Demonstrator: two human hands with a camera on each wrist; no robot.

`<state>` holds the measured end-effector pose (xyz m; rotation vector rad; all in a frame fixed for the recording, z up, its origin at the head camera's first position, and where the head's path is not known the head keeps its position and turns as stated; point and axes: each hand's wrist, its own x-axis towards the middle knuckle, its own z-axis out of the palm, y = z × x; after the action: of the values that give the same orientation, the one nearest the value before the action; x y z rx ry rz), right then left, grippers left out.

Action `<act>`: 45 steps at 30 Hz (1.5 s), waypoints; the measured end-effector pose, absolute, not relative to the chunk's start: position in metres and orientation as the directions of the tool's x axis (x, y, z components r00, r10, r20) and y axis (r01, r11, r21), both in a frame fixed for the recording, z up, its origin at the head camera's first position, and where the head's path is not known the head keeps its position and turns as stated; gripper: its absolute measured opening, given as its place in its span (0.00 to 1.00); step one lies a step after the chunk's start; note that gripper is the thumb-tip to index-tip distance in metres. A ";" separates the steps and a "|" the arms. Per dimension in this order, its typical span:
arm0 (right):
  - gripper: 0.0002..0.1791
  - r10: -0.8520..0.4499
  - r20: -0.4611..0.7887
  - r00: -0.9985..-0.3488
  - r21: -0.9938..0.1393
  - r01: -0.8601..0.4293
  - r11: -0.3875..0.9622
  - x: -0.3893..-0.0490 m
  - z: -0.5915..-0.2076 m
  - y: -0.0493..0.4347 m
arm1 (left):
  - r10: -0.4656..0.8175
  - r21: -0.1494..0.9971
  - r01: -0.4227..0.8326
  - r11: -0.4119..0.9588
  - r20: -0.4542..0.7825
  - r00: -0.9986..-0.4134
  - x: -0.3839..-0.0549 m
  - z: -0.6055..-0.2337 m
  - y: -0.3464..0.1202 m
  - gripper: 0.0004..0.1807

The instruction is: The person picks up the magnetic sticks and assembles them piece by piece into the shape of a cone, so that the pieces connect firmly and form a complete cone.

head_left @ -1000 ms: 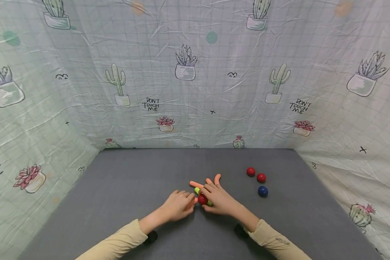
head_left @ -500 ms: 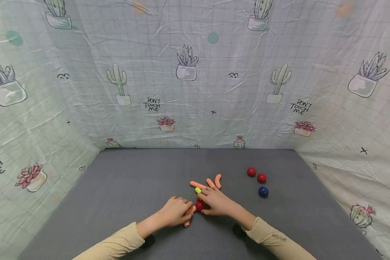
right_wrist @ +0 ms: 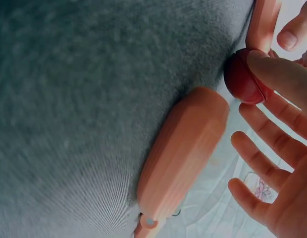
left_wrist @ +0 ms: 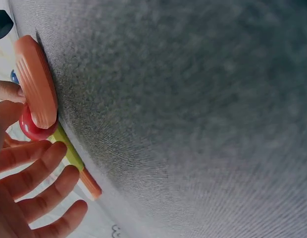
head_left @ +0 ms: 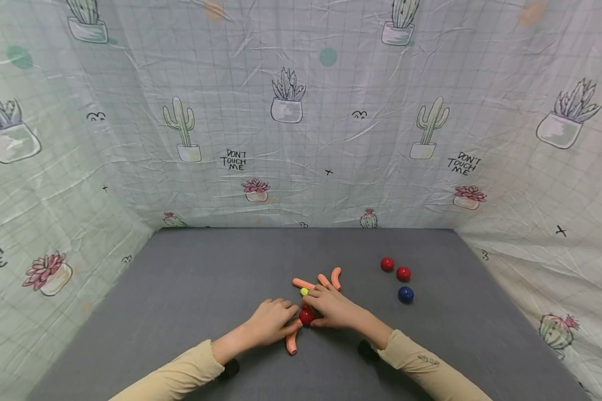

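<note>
My right hand [head_left: 333, 308] pinches a glossy red ball [head_left: 307, 317] between thumb and fingers; in the right wrist view a seam line runs across the ball [right_wrist: 242, 79]. My left hand [head_left: 271, 323] is beside it, its fingers loosely spread in the left wrist view. Its thumb is close to the end of a curved orange tube piece [head_left: 292, 342], which lies on the table with that end against or very near the ball. Partly hidden behind my right fingers is a yellow-green tube piece [head_left: 304, 292], seen longer in the left wrist view [left_wrist: 69, 148].
Beyond my right hand lie a straight orange piece [head_left: 303, 283], a short one [head_left: 323, 280] and a curved one [head_left: 336, 277]. Two red balls [head_left: 387, 264] and a blue ball [head_left: 406, 294] sit to the right on the grey table [head_left: 221, 262]. A printed cloth [head_left: 301, 145] surrounds the table.
The red ball has come slightly nearer with my right hand. My left hand's grip on the curved orange piece has loosened, and that piece now lies nearer, pointing towards me.
</note>
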<state>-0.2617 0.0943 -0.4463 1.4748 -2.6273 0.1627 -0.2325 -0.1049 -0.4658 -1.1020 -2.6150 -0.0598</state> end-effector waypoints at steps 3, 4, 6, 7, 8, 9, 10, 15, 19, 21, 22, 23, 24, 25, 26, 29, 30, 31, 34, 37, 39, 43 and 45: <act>0.20 -0.827 0.187 -0.530 -0.061 -0.847 0.528 -0.262 -0.444 0.098 | 0.696 -0.090 0.710 0.699 0.316 -0.645 -0.233 -0.464 -0.103 0.13; 0.20 -0.821 0.200 -0.534 -0.068 -0.844 0.532 -0.262 -0.443 0.099 | 0.697 -0.091 0.713 0.695 0.324 -0.639 -0.234 -0.464 -0.102 0.13; 0.21 -0.812 0.230 -0.537 -0.062 -0.841 0.538 -0.263 -0.442 0.103 | 0.702 -0.089 0.719 0.689 0.330 -0.631 -0.234 -0.462 -0.100 0.12; 0.21 -0.807 0.245 -0.537 -0.050 -0.839 0.543 -0.264 -0.442 0.105 | 0.704 -0.087 0.722 0.687 0.326 -0.631 -0.234 -0.461 -0.099 0.12; 0.22 -0.802 0.254 -0.541 -0.042 -0.834 0.549 -0.264 -0.442 0.108 | 0.707 -0.080 0.725 0.684 0.316 -0.632 -0.234 -0.461 -0.099 0.13; 0.22 -0.797 0.261 -0.545 -0.030 -0.829 0.558 -0.265 -0.442 0.111 | 0.711 -0.075 0.728 0.681 0.305 -0.633 -0.233 -0.461 -0.098 0.14; 0.22 -0.789 0.264 -0.555 -0.033 -0.823 0.568 -0.265 -0.443 0.113 | 0.714 -0.070 0.730 0.679 0.292 -0.636 -0.233 -0.460 -0.097 0.15; 0.16 -0.722 0.232 -0.651 -0.163 -0.758 0.631 -0.266 -0.442 0.126 | 0.716 -0.070 0.726 0.684 0.255 -0.650 -0.231 -0.461 -0.096 0.16; 0.12 -0.692 0.243 -0.680 -0.177 -0.733 0.657 -0.270 -0.442 0.135 | 0.710 -0.064 0.722 0.688 0.261 -0.654 -0.231 -0.462 -0.097 0.15; 0.09 -0.693 0.276 -0.665 -0.133 -0.741 0.658 -0.273 -0.444 0.139 | 0.708 -0.055 0.723 0.689 0.265 -0.655 -0.230 -0.463 -0.098 0.15; 0.09 -0.695 0.292 -0.658 -0.104 -0.744 0.660 -0.275 -0.445 0.142 | 0.707 -0.053 0.723 0.689 0.272 -0.653 -0.230 -0.463 -0.098 0.15; 0.08 -0.697 0.307 -0.648 -0.077 -0.747 0.661 -0.277 -0.446 0.144 | 0.706 -0.049 0.724 0.688 0.277 -0.652 -0.230 -0.463 -0.099 0.14; 0.09 -0.698 0.319 -0.642 -0.055 -0.747 0.662 -0.279 -0.447 0.146 | 0.705 -0.046 0.725 0.688 0.280 -0.651 -0.229 -0.463 -0.099 0.14; 0.08 -0.698 0.327 -0.637 -0.042 -0.748 0.662 -0.282 -0.447 0.148 | 0.705 -0.045 0.725 0.687 0.284 -0.650 -0.229 -0.463 -0.100 0.14; 0.09 -0.701 0.328 -0.633 -0.031 -0.749 0.662 -0.284 -0.447 0.150 | 0.704 -0.042 0.725 0.688 0.285 -0.651 -0.229 -0.463 -0.101 0.14; 0.12 -0.704 0.319 -0.634 -0.020 -0.747 0.664 -0.293 -0.447 0.157 | 0.697 -0.030 0.721 0.692 0.289 -0.656 -0.229 -0.464 -0.104 0.13; 0.13 -0.705 0.313 -0.636 -0.017 -0.746 0.666 -0.296 -0.446 0.159 | 0.694 -0.027 0.720 0.694 0.291 -0.658 -0.229 -0.464 -0.105 0.13; 0.15 -0.708 0.306 -0.636 -0.008 -0.746 0.666 -0.300 -0.446 0.160 | 0.693 -0.025 0.719 0.694 0.294 -0.658 -0.229 -0.464 -0.106 0.14; 0.18 -0.711 0.287 -0.642 0.016 -0.739 0.673 -0.309 -0.447 0.164 | 0.693 -0.026 0.720 0.693 0.300 -0.656 -0.229 -0.464 -0.108 0.16; 0.19 -0.716 0.271 -0.644 0.017 -0.740 0.672 -0.317 -0.448 0.166 | 0.698 -0.035 0.723 0.690 0.297 -0.651 -0.228 -0.463 -0.109 0.16; 0.19 -0.718 0.259 -0.646 0.005 -0.742 0.670 -0.321 -0.449 0.166 | 0.701 -0.039 0.723 0.690 0.286 -0.653 -0.227 -0.462 -0.110 0.15; 0.20 -0.719 0.235 -0.654 -0.006 -0.741 0.672 -0.325 -0.453 0.164 | 0.704 -0.039 0.722 0.691 0.264 -0.660 -0.226 -0.459 -0.111 0.16; 0.20 -0.718 0.223 -0.660 0.003 -0.736 0.677 -0.325 -0.454 0.163 | 0.707 -0.034 0.726 0.687 0.264 -0.657 -0.225 -0.458 -0.112 0.16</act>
<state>-0.3254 0.1633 -0.4543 1.1779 -2.6847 0.1295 -0.2254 -0.1116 -0.4583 -1.1446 -2.6435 -0.1080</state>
